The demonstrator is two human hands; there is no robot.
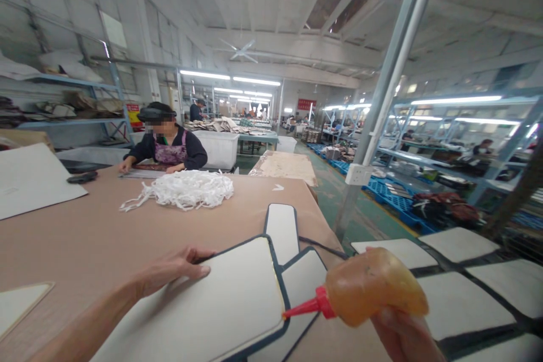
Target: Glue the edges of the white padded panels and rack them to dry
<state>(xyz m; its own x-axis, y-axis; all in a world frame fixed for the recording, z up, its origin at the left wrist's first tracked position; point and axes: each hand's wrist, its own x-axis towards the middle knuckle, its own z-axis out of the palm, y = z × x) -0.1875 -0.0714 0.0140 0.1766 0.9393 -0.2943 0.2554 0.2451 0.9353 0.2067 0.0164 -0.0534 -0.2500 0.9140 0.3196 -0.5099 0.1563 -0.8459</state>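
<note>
My left hand [180, 268] grips the far left edge of a white panel [229, 294] with a dark border, thumb on top and fingers partly hidden beneath. A thin yellowish line runs along the panel's right edge, just inside the border. My right hand [403, 331], mostly behind the bottle, is wrapped round an amber glue bottle [375, 285] tipped nearly sideways. Its red nozzle [303, 308] points left, and the tip touches or nearly touches the panel's right edge near the corner. Two more dark-edged white pieces, one small [282, 229] and one larger [303, 277], lie beyond and under the panel.
A heap of white strips [190, 188] lies on the brown table [127, 226]. Across it, a co-worker [169, 144] handles flat material. A white sheet [34, 181] lies at left. More white panels [464, 300] are spread at right, near a metal post [373, 119].
</note>
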